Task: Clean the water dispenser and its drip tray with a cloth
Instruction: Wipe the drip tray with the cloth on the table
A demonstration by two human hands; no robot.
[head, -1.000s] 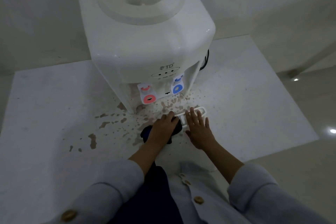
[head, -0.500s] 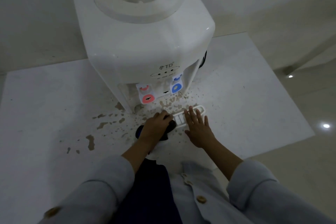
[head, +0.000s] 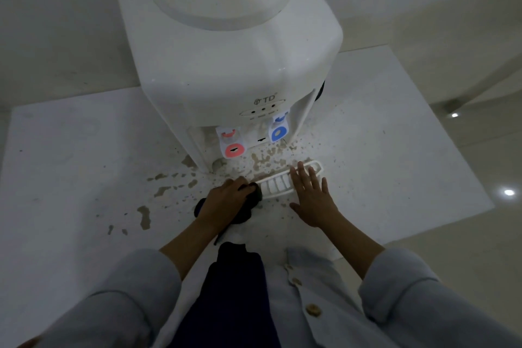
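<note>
Dark crumpled cloth (head: 250, 207), now leftward

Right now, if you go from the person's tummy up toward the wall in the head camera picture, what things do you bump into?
Coat button → dark cloth under the left hand → white drip tray → red tap → water dispenser.

left hand (head: 226, 200) gripping cloth (head: 248, 203) — drip tray (head: 275, 183)

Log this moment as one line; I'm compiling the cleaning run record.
step: wiping drip tray | left hand: grips dark cloth at tray's left end | right hand: flat, steadying tray | brown splashes on tabletop
</note>
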